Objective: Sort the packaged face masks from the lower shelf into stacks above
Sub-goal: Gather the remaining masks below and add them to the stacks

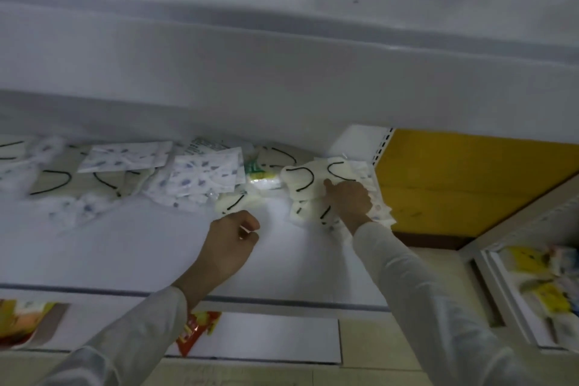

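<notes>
Packaged face masks lie along the back of a white shelf [141, 244]. Patterned white-and-blue packets [203, 177] sit in the middle. Cream masks with black ear loops [299, 180] are heaped at the right. My right hand [349, 200] rests on top of that right heap, fingers curled onto a cream mask packet. My left hand [233, 233] hovers over the bare shelf in a loose fist, just in front of another cream mask [233, 202]. It appears to hold nothing. More cream and patterned masks [50, 185] spread out to the left.
A higher shelf's white front [282, 72] overhangs the masks. A yellow panel [463, 178] bounds the shelf on the right. Below are red and orange snack bags [197, 330] and, at right, a neighbouring shelf unit with yellow packets [545, 294].
</notes>
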Tool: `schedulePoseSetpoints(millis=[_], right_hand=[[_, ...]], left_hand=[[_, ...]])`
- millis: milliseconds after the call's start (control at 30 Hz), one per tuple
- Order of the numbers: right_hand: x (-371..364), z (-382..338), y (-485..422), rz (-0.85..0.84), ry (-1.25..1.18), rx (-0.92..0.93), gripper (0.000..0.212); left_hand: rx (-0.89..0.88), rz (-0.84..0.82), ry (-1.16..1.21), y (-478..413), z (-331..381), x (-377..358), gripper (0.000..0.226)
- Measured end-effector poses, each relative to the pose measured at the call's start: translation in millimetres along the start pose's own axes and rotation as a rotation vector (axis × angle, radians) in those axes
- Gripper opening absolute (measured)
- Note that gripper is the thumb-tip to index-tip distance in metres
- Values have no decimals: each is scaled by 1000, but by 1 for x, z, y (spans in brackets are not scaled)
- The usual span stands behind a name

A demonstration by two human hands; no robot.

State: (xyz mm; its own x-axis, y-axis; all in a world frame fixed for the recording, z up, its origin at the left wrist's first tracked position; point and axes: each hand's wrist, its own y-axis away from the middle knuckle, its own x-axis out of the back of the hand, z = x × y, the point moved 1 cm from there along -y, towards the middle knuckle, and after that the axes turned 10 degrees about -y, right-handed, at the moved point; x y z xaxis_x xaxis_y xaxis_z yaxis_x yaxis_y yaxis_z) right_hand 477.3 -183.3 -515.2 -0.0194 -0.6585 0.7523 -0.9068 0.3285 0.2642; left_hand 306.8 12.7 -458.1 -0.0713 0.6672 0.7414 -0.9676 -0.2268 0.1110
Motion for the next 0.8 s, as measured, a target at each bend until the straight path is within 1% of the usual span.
schedulePoseSetpoints(millis=[33,67,133,233,267,367,400,500,633,700,800], right_hand=[[-4,0,-3,2,-10,-14,75],[-9,1,-11,12,-51,-15,72],[-16,7,-27,-4,-236,-53,62],[-21,23,-42,-6,-533,-141,67],[-15,22,-35,-2,-639,-155,62],[7,20,-13,-14,-881,-221,32],[12,23,-9,-16,-935,-239,28],[24,30,1,-54,-1009,-285,36],[42,37,30,-171,-950,-364,26],[45,40,46,-236,-1021,-410,23],[41,44,65,-255,-1127,-444,24]], left_hand=[[11,-4,23,1,-2,-1,17],[20,-9,40,3,-5,-1,18],[45,-16,66,5,-8,-2,19],[105,2,119,7,-12,-4,23],[128,7,133,7,-13,-5,25],[208,0,204,6,-13,-10,24],[239,-6,242,6,-12,-12,22],[310,-28,336,8,-8,-22,15],[397,-112,481,14,-4,-43,13],[459,-163,610,15,0,-56,22],[556,-213,810,17,10,-67,32]])
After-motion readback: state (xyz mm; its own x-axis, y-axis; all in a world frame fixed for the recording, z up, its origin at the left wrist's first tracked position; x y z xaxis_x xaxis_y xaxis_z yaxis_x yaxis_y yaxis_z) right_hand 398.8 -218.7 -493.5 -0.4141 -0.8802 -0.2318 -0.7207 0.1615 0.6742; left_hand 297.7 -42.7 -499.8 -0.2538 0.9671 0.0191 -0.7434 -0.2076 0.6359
